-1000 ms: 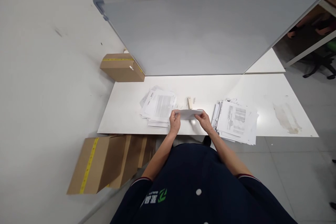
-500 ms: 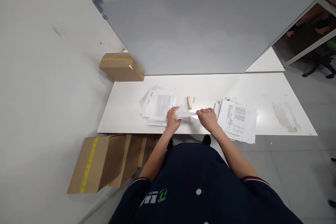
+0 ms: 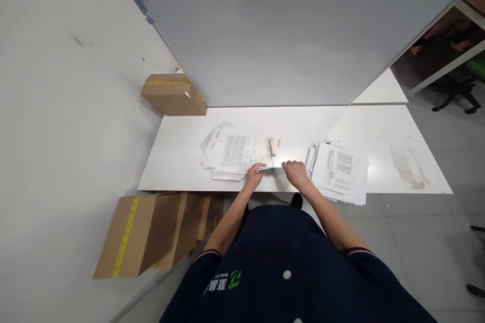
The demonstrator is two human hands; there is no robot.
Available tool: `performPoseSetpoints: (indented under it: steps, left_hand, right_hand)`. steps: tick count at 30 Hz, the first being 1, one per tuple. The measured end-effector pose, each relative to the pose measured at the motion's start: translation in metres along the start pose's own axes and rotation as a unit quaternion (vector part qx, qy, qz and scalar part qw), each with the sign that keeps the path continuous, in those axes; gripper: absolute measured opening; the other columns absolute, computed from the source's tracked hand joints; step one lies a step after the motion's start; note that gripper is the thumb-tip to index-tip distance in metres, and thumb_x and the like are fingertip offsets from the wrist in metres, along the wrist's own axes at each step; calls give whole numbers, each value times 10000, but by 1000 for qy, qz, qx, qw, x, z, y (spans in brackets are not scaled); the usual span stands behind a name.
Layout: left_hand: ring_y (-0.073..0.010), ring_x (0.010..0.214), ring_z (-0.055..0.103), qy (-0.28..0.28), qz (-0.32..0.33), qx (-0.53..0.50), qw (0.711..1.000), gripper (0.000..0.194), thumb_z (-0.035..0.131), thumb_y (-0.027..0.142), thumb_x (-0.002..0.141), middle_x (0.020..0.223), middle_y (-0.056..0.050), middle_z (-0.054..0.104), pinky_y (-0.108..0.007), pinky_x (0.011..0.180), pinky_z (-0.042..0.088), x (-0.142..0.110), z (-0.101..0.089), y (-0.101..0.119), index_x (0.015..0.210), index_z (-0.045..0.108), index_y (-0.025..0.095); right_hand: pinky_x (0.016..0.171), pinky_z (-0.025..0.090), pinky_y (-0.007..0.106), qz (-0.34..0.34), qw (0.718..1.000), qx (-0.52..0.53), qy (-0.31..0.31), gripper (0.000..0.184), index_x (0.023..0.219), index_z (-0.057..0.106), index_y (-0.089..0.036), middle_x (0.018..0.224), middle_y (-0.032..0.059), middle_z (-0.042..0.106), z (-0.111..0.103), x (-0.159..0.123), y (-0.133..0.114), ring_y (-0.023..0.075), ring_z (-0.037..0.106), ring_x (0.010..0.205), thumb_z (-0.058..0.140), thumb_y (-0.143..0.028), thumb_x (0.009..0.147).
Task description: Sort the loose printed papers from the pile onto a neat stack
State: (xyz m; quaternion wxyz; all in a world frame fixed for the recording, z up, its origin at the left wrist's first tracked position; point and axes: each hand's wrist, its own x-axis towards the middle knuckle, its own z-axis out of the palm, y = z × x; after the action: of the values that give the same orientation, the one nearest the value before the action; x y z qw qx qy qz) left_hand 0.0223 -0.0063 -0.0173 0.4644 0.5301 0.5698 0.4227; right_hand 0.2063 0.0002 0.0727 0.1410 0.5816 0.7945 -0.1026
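Between my hands are white paper sheets [image 3: 272, 167], held on edge above the table so that only a thin strip shows. My left hand [image 3: 255, 175] grips their left end, and my right hand [image 3: 296, 172] pinches the right end. Just beyond the sheets lies a small beige stapler-like block [image 3: 272, 147]. A loose pile of printed papers [image 3: 232, 151] is beside my left hand. To the right of my right hand is another pile of printed papers [image 3: 336, 170], whose front corner hangs over the table's near edge.
The white table [image 3: 182, 156] backs onto a large whiteboard [image 3: 257, 45]. A cardboard box [image 3: 176, 98] sits at its back left corner. More cardboard boxes [image 3: 132, 237] stand low at the front left. A brownish stain [image 3: 411, 169] marks the table's right side.
The sheets have turned from showing a narrow face to nearly edge-on. My left hand has shifted slightly right and down, its fingers now closed over the end. The view has moved a little.
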Motion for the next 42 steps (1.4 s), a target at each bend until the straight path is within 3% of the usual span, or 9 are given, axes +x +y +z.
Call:
performPoseSetpoints:
  steps: [9,14,16,19,22,25,33,38,42]
  left_hand:
    - [-170,731,588,-11,-52,39,998,130,552,214,698,740,-12,653,-296,721,442,7,-5,-1,764,663,197]
    - [-154,727,579,0,-94,-44,995,198,635,300,659,744,-9,627,-298,727,447,13,-13,-1,808,630,169]
    - [-140,737,589,12,-148,-138,979,359,680,300,633,816,-25,629,-308,743,456,13,-14,3,955,590,171]
    - [-130,751,604,13,-226,-268,936,524,721,290,617,900,-58,624,-328,755,473,11,-9,11,1082,506,181]
    - [-134,720,603,2,-261,-309,914,418,718,333,622,865,-74,633,-320,722,484,8,1,17,954,549,144]
    - [-142,685,594,6,-274,-269,923,344,687,399,636,786,-77,642,-302,672,483,7,11,20,804,583,117]
    - [-124,564,562,-23,-299,-165,939,220,649,319,673,642,-52,620,-277,570,464,5,32,16,724,605,111]
    - [-111,519,548,-35,-295,-80,952,355,618,205,681,671,-33,632,-270,580,450,9,41,12,1028,587,139]
    - [-140,609,577,-28,-258,-13,966,413,608,184,672,729,-42,646,-289,678,447,20,39,12,1083,570,158]
  right_hand:
    - [663,340,303,-8,1000,16,10,228,972,546,-168,886,105,623,6,7,-2,221,569,824,367,-104,847]
    - [608,349,273,27,987,159,15,218,937,565,-195,818,82,643,8,9,18,204,577,742,362,-241,872]
    - [602,366,263,44,962,268,25,213,878,582,-189,794,71,646,12,10,28,198,576,735,398,-293,847]
    - [600,405,254,78,883,462,20,193,810,595,-173,772,48,654,25,9,37,186,584,709,472,-316,772]
    - [558,427,252,121,797,592,-9,226,823,599,-155,733,39,655,42,6,37,174,586,631,522,-335,711]
    - [524,435,248,146,748,647,-26,269,833,597,-144,715,44,655,57,-1,36,160,579,580,557,-357,675]
    - [481,429,235,238,729,642,14,259,752,599,-147,676,34,640,105,-14,44,158,573,574,559,-381,647]
    - [480,442,238,280,707,649,23,230,737,580,-146,675,47,643,127,-18,52,162,583,573,548,-355,647]
    - [476,451,242,294,699,652,31,233,745,584,-147,690,60,657,130,-11,57,175,600,586,558,-353,640]
